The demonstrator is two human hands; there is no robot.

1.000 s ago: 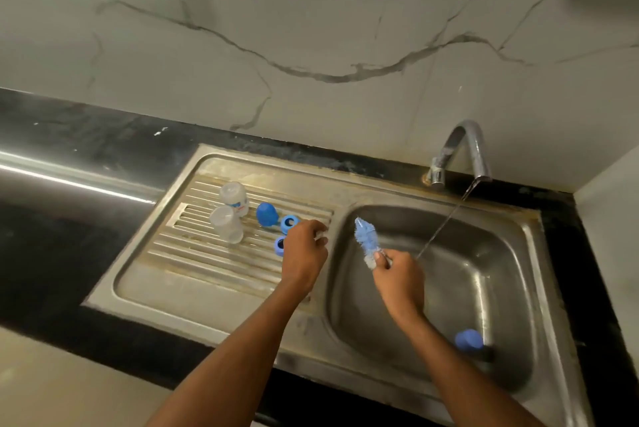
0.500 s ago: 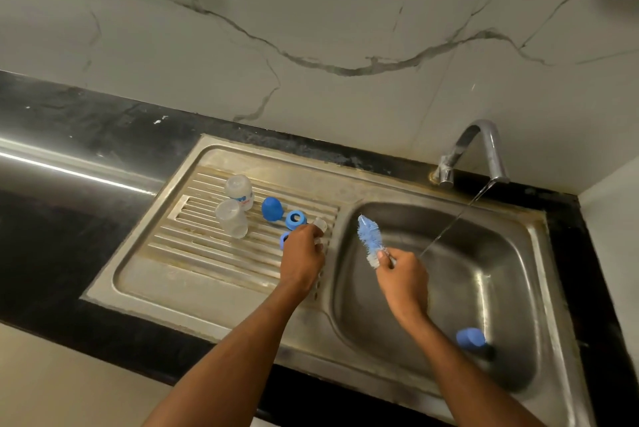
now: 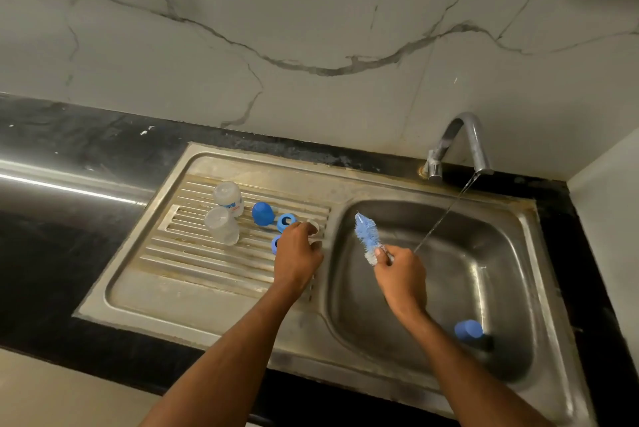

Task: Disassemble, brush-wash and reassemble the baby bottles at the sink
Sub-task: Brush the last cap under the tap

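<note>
Bottles (image 3: 223, 215) on steel drainboard (image 3: 193, 264); right hand (image 3: 401, 276) grip clamps brush (image 3: 367, 237); left hand (image 3: 297, 255) grip unclear.

Two bare forearms enter from the bottom edge; no sleeve shows on either, up to where the frame cuts them off; the left hand (image 3: 297, 259) and the right hand (image 3: 403, 276) are bare too, ungloved; wrists and visible fingers carry no ring, watch or band

bare ribbed drainboard (image 3: 193, 267) left of the left hand's fingers (image 3: 304, 229), bottles (image 3: 223, 219) and blue caps (image 3: 263, 213) crowding beyond them, open basin (image 3: 484, 274) right of the right hand's fingers (image 3: 383, 253)
</note>
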